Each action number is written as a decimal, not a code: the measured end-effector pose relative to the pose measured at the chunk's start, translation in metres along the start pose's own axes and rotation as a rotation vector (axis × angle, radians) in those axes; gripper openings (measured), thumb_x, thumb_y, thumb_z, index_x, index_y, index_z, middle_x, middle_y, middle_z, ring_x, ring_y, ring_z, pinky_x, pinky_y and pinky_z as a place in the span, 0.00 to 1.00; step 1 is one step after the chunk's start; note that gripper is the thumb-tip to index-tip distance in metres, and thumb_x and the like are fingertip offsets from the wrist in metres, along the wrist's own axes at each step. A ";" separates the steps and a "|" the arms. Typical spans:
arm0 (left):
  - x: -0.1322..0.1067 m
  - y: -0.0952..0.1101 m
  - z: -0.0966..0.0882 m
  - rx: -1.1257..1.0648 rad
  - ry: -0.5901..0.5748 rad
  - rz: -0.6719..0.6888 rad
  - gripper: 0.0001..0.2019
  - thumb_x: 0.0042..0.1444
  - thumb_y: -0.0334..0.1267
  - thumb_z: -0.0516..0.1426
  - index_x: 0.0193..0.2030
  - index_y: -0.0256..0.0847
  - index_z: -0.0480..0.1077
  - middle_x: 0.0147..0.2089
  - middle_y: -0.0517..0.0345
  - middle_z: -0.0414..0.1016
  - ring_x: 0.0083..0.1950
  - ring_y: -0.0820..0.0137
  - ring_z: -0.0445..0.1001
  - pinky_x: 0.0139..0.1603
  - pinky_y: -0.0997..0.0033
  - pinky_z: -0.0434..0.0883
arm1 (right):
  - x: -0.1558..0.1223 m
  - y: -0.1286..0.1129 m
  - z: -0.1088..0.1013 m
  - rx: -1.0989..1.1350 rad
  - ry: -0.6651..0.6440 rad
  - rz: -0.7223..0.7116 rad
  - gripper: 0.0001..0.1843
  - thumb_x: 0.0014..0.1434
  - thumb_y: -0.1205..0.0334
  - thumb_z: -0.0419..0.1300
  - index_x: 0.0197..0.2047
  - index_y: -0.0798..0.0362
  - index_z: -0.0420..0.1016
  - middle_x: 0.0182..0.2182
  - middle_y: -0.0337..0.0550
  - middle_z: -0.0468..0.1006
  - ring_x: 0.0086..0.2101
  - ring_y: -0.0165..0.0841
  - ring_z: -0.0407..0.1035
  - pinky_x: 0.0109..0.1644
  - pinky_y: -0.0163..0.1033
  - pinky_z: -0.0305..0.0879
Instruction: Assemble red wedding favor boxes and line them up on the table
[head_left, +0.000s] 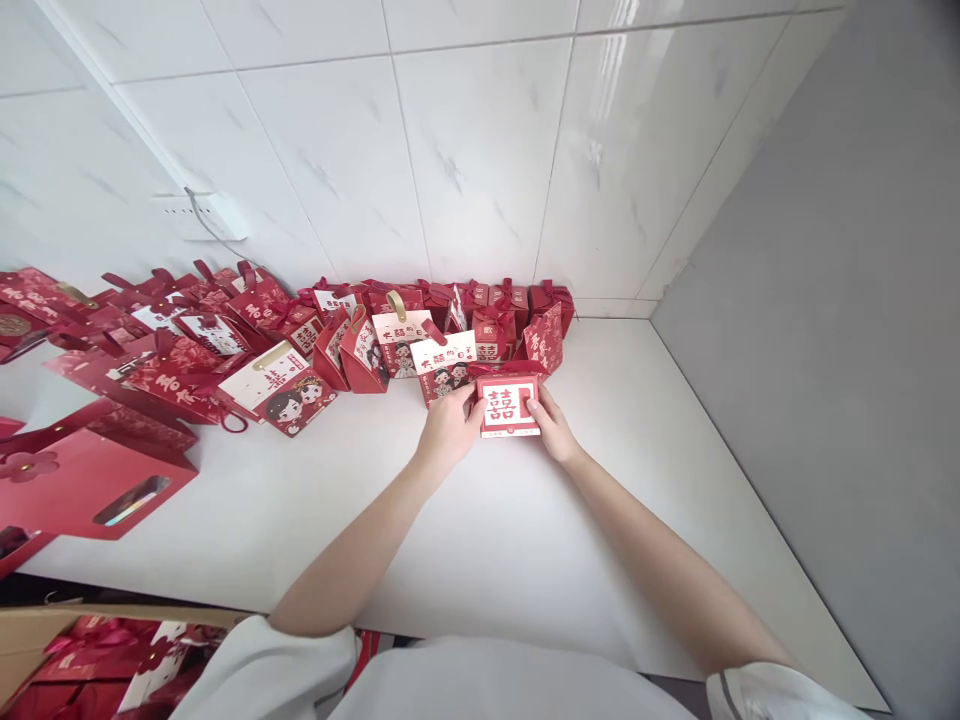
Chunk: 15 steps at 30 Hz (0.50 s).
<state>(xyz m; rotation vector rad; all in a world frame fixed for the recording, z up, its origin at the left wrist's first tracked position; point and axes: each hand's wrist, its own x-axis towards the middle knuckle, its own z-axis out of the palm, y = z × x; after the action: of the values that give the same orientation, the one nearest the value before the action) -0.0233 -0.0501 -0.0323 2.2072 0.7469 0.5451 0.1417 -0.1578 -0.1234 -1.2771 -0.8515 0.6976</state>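
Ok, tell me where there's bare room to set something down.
Bare table: between the forearms, nearer than the held box; and from the right forearm to the grey panel. Crowded: the left side and along most of the wall, packed with red boxes.

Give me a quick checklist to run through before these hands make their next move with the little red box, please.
1. Left hand gripping the double-happiness gift box at its left side: ok.
2. Right hand gripping its right side, thumb on the front: ok.
3. Printed white label in view, facing the wearer: ok.
4. Free room directly behind the box: not ok; a white-and-red gift box and other red boxes crowd there.
5. Box lifted off the white countertop: cannot tell from this angle.
6. Box filled: cannot tell; its inside is hidden.
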 end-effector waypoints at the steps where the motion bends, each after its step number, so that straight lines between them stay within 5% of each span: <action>1: -0.005 -0.001 0.008 -0.045 0.041 -0.009 0.20 0.61 0.48 0.51 0.56 0.43 0.71 0.49 0.49 0.78 0.49 0.56 0.76 0.54 0.59 0.70 | -0.002 -0.002 0.000 0.008 -0.008 -0.008 0.26 0.61 0.44 0.56 0.59 0.45 0.65 0.60 0.41 0.69 0.58 0.43 0.64 0.64 0.50 0.59; 5: -0.012 -0.012 0.025 -0.209 0.090 -0.060 0.24 0.61 0.52 0.51 0.59 0.43 0.68 0.54 0.50 0.75 0.51 0.57 0.75 0.55 0.61 0.71 | -0.012 -0.012 0.000 0.013 -0.047 -0.023 0.28 0.60 0.45 0.58 0.60 0.44 0.65 0.61 0.40 0.68 0.59 0.42 0.64 0.63 0.49 0.61; 9: -0.005 -0.019 0.018 -0.268 0.063 -0.030 0.22 0.62 0.49 0.51 0.59 0.42 0.66 0.57 0.52 0.73 0.56 0.60 0.72 0.58 0.62 0.68 | -0.028 -0.016 0.003 -0.033 0.045 -0.059 0.32 0.62 0.43 0.55 0.67 0.42 0.57 0.65 0.40 0.61 0.64 0.41 0.55 0.67 0.50 0.55; 13: -0.004 -0.016 0.013 -0.085 0.196 0.014 0.25 0.63 0.49 0.48 0.63 0.42 0.61 0.64 0.48 0.65 0.64 0.59 0.65 0.65 0.60 0.60 | -0.043 -0.020 0.014 -0.074 0.125 -0.068 0.35 0.60 0.46 0.58 0.68 0.40 0.54 0.66 0.45 0.59 0.55 0.43 0.66 0.55 0.51 0.69; 15: -0.007 -0.012 0.015 -0.074 0.156 0.036 0.29 0.61 0.53 0.51 0.66 0.43 0.58 0.68 0.49 0.60 0.69 0.57 0.58 0.69 0.58 0.55 | -0.047 -0.026 0.020 -0.082 0.196 -0.100 0.37 0.59 0.48 0.60 0.68 0.40 0.54 0.62 0.48 0.64 0.50 0.43 0.70 0.47 0.50 0.74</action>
<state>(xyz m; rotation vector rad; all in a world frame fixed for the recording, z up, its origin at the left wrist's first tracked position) -0.0235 -0.0551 -0.0526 2.1307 0.7560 0.7584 0.0992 -0.1912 -0.1039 -1.3426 -0.7835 0.4539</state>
